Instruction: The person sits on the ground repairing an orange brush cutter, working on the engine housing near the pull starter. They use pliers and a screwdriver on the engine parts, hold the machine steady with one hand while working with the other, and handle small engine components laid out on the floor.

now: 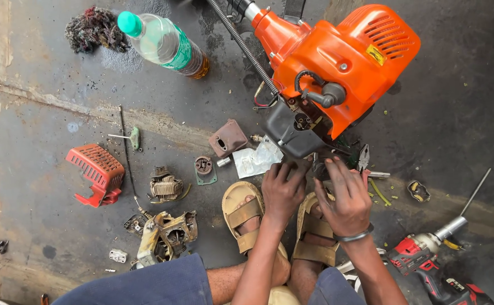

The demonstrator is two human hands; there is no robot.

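Both hands pinch small part, fingers together | orange engine axis diag, shaft end up-left

Glossy orange plastic on the engine housing; matt black plastic on the fuel tank. Clear, shiny plastic bottle. Rough, stained concrete floor. Ribbed red plastic cover. Dull, grimy cast-metal crankcase. Frayed cloth rag. Smooth metal bangle.
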